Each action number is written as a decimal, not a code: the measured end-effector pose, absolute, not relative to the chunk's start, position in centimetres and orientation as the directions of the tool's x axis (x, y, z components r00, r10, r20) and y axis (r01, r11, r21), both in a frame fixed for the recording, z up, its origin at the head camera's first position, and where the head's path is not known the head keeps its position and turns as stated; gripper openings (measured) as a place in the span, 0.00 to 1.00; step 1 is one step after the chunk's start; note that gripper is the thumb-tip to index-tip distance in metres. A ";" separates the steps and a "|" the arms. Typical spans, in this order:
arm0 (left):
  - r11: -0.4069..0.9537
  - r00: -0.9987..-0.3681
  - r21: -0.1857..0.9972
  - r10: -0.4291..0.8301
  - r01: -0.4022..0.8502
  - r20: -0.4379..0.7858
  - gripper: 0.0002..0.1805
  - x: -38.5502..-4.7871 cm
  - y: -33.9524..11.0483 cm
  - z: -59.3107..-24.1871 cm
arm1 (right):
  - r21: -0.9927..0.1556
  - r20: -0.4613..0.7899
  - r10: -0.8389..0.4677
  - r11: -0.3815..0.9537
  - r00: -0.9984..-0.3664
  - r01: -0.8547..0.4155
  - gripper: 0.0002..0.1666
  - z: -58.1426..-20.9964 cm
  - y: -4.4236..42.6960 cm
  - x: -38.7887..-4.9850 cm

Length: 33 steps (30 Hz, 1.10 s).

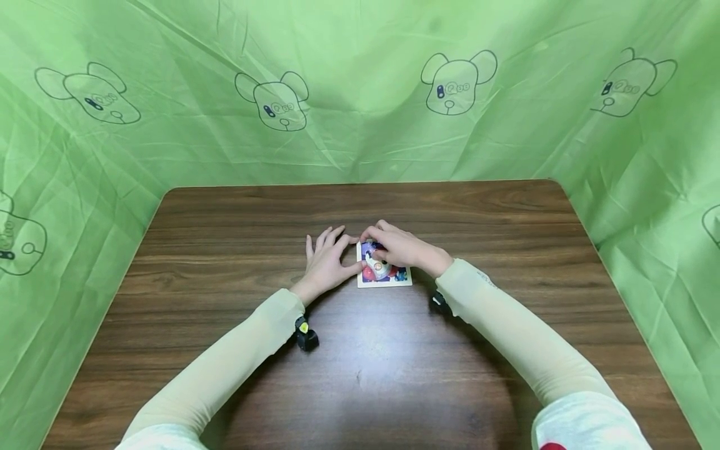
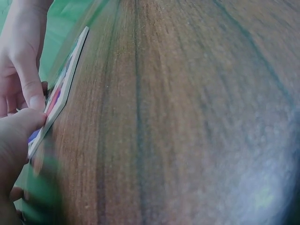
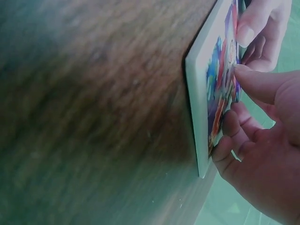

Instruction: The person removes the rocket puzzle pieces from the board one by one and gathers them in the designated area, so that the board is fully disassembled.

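Observation:
A small square picture board (image 1: 385,284) with a white border and a colourful print lies flat on the table. My left hand (image 1: 328,265) is at its left side, thumb touching the left edge and index fingertip by the far left corner, the other fingers spread. Over the far part of the print, my right hand (image 1: 402,247) rests with bent fingers, its thumb on the picture. The right wrist view has the right hand (image 3: 272,150) with fingertips against the board (image 3: 199,117) and a gap between thumb and lower fingers; whether a loose piece lies under them is hidden.
The brown wooden table (image 1: 371,369) has a glossy light reflection near its middle. Green cloth (image 1: 360,94) with line-drawn animal heads hangs behind and at both sides. A black wrist device (image 1: 305,334) is strapped at the left sleeve, another (image 1: 440,302) at the right.

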State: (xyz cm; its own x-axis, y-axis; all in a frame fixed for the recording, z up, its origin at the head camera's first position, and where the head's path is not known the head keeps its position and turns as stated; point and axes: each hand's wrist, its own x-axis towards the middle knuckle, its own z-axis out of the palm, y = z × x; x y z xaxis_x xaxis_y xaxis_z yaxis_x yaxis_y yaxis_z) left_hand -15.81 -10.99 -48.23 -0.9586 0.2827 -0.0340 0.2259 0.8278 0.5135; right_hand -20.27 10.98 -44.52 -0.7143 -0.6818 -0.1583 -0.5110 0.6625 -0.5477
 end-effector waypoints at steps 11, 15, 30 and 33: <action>0.828 -0.959 0.508 0.284 0.237 -0.015 0.33 -15.8 -11.0 -48.3 | -0.515 -0.161 -0.676 0.679 -0.720 -0.523 0.21 -44.5 10.9 -20.6; 0.828 -0.959 0.507 0.283 0.238 -0.011 0.33 -15.8 -11.0 -48.4 | -0.526 -0.157 -0.670 0.679 -0.726 -0.512 0.21 -44.5 11.1 -20.7; 0.828 -0.958 0.506 0.286 0.239 -0.014 0.33 -15.8 -11.0 -48.4 | -0.559 -0.065 -0.654 0.650 -0.754 -0.515 0.18 -45.0 12.0 -21.2; 0.826 -0.958 0.508 0.285 0.242 -0.007 0.34 -15.8 -11.1 -48.3 | -0.566 -0.054 -0.655 0.642 -0.754 -0.517 0.18 -45.0 12.3 -21.3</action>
State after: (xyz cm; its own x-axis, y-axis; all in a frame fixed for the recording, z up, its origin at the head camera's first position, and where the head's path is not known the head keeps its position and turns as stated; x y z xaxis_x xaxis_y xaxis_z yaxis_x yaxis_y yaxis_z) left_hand -15.76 -11.11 -48.33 -0.9585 0.2851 -0.0067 0.2423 0.8264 0.5082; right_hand -21.26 12.29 -44.99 -0.7535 -0.6552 -0.0543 -0.5173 0.6418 -0.5662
